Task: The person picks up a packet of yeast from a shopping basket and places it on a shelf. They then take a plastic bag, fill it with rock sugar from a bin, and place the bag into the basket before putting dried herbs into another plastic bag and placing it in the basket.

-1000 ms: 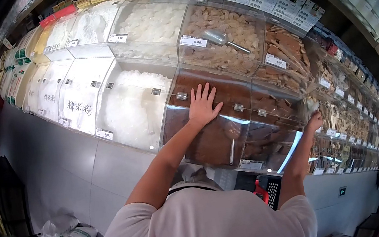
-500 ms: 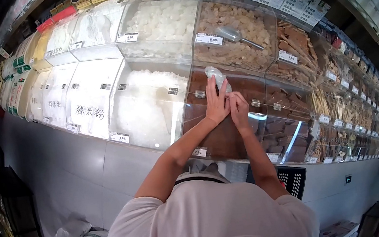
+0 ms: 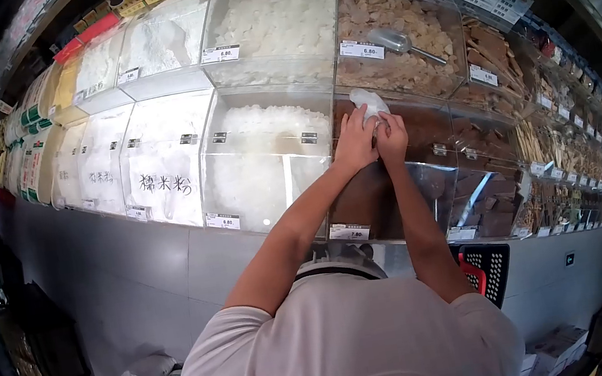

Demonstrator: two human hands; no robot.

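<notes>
While your two hands meet over the bin of brown powder (image 3: 422, 111), a small plastic bag (image 3: 368, 102) sits at their fingertips. It is whitish and see-through, bunched into a soft, crumpled shape, with pale highlights along its folds. Its puffed upper end points away from you and leans a little to your left; its lower end is covered by your fingers. You can't make out any print on it, and whether its mouth is open is too small to tell.

Your left hand (image 3: 354, 142) has its fingers bent and closed on the bag's near end, back of the hand up. Your right hand (image 3: 391, 140) is just beside it, fingers drawn together and gripping the bag's lower right edge. The thumbs are mostly hidden.

The bag is near the back of the brown bin, just short of the bin of amber lumps (image 3: 354, 19), where a clear scoop (image 3: 389, 40) lies with its handle pointing right. To your left is the bin of white crystals (image 3: 252, 172), and to your right, the bin of brown slabs (image 3: 500, 197). A price card (image 3: 349, 232) reading 7.80 is on the brown bin's front, left of your right forearm.
</notes>
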